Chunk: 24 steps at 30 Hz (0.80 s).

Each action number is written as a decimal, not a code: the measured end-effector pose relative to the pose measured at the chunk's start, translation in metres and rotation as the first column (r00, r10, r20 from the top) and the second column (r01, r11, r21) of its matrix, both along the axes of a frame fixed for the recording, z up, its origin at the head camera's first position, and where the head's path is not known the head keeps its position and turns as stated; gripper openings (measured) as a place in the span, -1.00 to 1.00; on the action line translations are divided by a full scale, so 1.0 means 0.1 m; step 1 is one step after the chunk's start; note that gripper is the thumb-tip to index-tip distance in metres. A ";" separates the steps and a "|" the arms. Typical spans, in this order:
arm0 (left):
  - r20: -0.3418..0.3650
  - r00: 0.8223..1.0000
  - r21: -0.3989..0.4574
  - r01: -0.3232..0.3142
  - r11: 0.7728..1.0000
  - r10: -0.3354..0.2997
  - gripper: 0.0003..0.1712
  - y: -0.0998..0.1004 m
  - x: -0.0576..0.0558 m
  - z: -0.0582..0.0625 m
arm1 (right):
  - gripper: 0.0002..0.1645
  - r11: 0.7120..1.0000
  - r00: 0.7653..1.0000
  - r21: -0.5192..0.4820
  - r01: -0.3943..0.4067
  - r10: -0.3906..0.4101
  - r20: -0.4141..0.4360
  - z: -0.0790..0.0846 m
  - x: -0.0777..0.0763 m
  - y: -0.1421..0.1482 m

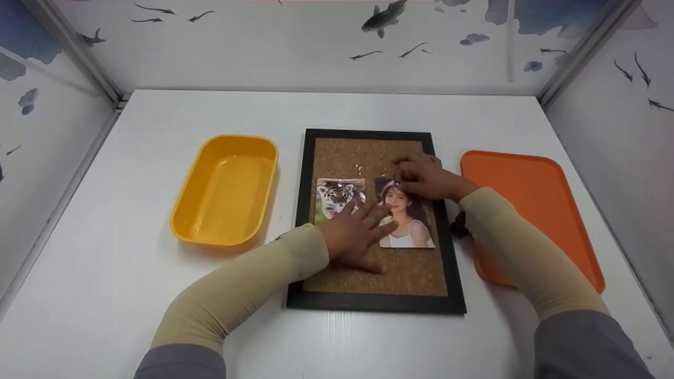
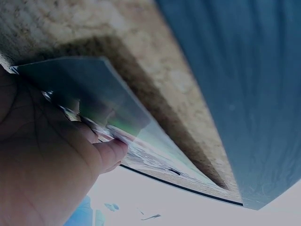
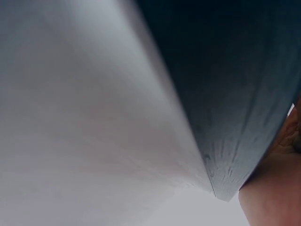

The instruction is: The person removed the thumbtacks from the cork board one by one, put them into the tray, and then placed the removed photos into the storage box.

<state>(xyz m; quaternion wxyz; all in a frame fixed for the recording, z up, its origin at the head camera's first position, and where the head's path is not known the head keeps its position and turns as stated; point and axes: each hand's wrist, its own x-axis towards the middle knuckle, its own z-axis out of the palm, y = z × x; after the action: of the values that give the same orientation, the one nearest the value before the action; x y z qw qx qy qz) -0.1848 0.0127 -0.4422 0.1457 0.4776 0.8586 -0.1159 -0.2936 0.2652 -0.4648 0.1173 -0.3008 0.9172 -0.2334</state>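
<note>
A black-framed cork board lies on the white table. On its left side is a tiger photo, pinned at the top; its lower edge stands off the cork in the left wrist view. Right of it lies a portrait photo of a person in a white top. My left hand rests across the board with fingers spread, fingertips on the portrait. At the portrait's top edge my right hand has its fingers bent, thumb and forefinger at a small push pin. Several tiny pins lie on the cork above.
A yellow bin stands left of the board. To the right lies an orange tray, partly beneath my right forearm. White panels with fish patterns enclose the table at the back and sides.
</note>
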 end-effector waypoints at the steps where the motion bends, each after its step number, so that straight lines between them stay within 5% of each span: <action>1: -0.001 1.000 -0.001 0.000 1.000 0.000 0.10 0.00 0.00 0.00 | -0.93 1.000 1.000 -0.003 0.006 -0.006 0.003 0.00 0.00 0.00; 24: 0.017 1.000 0.005 0.005 1.000 -0.005 0.12 0.00 -0.01 0.00 | -0.89 1.000 1.000 0.024 0.010 -0.010 0.013 0.01 0.01 0.01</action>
<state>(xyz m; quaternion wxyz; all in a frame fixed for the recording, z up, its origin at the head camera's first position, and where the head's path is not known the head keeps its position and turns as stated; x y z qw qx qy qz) -0.1861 0.0129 -0.4422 0.1517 0.4811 0.8564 -0.1099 -0.2925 0.2659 -0.4642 0.1258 -0.2931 0.9207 -0.2249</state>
